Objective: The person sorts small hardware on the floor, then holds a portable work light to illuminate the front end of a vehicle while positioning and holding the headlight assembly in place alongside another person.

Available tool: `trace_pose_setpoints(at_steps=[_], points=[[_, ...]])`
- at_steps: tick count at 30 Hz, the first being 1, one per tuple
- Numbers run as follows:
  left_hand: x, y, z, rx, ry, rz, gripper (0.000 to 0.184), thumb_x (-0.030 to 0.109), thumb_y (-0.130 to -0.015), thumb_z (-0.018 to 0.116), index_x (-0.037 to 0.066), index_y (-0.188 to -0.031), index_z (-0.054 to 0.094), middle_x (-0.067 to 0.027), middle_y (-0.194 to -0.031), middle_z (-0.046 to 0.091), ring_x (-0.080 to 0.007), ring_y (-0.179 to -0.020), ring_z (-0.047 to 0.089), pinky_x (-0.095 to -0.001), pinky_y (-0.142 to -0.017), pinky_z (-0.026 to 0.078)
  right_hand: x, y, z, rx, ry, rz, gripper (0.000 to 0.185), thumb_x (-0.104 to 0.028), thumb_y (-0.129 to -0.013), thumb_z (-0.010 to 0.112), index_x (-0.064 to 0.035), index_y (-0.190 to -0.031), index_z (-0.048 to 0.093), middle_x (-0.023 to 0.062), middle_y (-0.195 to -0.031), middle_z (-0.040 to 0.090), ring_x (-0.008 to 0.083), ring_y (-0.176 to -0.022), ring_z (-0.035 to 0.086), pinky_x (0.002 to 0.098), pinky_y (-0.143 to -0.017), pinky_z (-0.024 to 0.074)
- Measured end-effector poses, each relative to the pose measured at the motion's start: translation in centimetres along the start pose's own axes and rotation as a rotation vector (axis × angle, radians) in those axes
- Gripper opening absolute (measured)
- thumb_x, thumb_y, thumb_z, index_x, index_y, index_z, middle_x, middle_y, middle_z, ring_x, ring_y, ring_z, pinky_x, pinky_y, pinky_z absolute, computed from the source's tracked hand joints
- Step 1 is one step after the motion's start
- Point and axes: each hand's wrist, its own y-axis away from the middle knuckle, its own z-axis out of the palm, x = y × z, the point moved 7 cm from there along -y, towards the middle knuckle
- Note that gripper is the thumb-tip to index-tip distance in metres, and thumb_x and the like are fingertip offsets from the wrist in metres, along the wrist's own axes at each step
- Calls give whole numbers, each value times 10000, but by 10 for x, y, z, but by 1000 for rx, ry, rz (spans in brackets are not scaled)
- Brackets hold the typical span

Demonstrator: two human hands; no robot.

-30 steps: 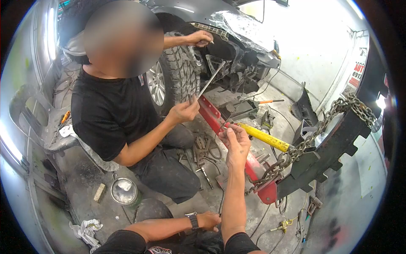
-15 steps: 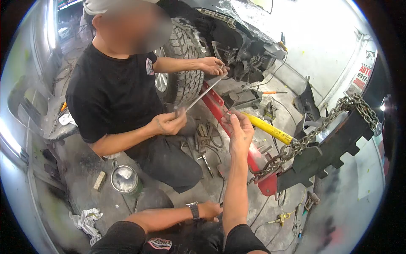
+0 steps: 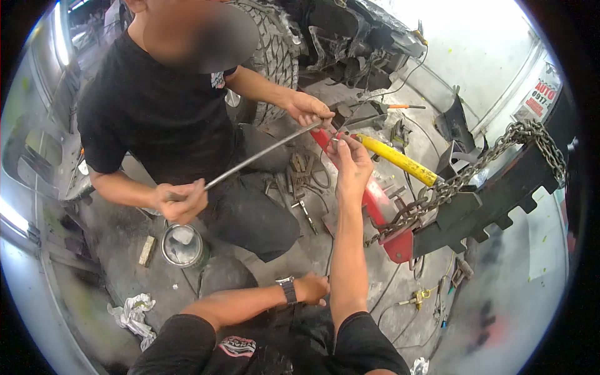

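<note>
My right hand (image 3: 351, 167) is raised in front of me, thumb and fingers pinching a small metal piece (image 3: 335, 142) too small to identify. Low down, my left hand (image 3: 311, 289), below a wristwatch (image 3: 286, 290), has its fingers curled; whatever it grips is hidden. A dark cable (image 3: 330, 250) runs up beside its fingertips. Facing me, a co-worker in a black shirt (image 3: 156, 112) holds a long metal rod (image 3: 262, 154) with both hands. The rod's upper end, by the co-worker's far hand (image 3: 310, 109), is close to my right fingertips.
A red steel beam (image 3: 378, 203) and a yellow cylinder (image 3: 400, 160) lie beyond my right hand. A chain (image 3: 465, 178) wraps a black notched plate (image 3: 481, 215). An open can (image 3: 182, 245) stands at left. Clamps (image 3: 303, 170) lie on the floor near a vehicle tire (image 3: 269, 50).
The co-worker has leaned left, and the rod's lower end has swung down and left. The rod's upper end is now nearer my right fingers. My view has shifted slightly.
</note>
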Motion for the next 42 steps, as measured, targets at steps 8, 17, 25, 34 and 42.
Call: trace_pose_setpoints(at_steps=[8, 17, 25, 34, 42], points=[[23, 17, -49, -211, -24, -172, 589, 414, -854, 714, -17, -1242, 607, -196, -1241, 590, -343, -1190, 569, -464, -978, 429, 12, -1, -4, 2, 99, -47, 208, -69, -935, 668, 80, -1072, 624, 109, -912, 695, 160, -763, 686, 277, -712, 578], [16, 14, -43, 84, -3, -48, 463, 335, -809, 739, 39, -1158, 666, -189, -1166, 653, -346, -1053, 646, -450, -871, 519, 2, 2, 4, 45, 45, -10, 207, -89, -927, 688, 84, -1015, 618, 130, -874, 700, 150, -737, 679, 273, -686, 575], [2, 0, -2, 12, -83, -6, 581, 416, -840, 734, -18, -1208, 618, -193, -1238, 604, -371, -1115, 621, -456, -918, 495, 2, -11, 12, 23, 9, -1, 233, -114, -936, 682, 101, -1003, 622, 146, -886, 706, 170, -731, 691, 288, -685, 576], [17, 4, -34, -114, -34, -51, 509, 378, -804, 760, -30, -1081, 637, -207, -948, 685, -382, -863, 694, -466, -744, 551, 73, 48, -94, -56, 517, 67, 276, -213, -967, 631, 43, -867, 647, 82, -761, 671, 141, -674, 637, 297, -643, 537], [35, 6, -23, -90, 51, 13, 553, 347, -789, 767, 20, -1181, 555, -226, -1037, 623, -423, -1034, 622, -528, -857, 495, 200, 202, -278, -38, 833, 345, 282, -177, -926, 633, 69, -789, 641, 88, -630, 644, 143, -579, 616, 320, -533, 485]])
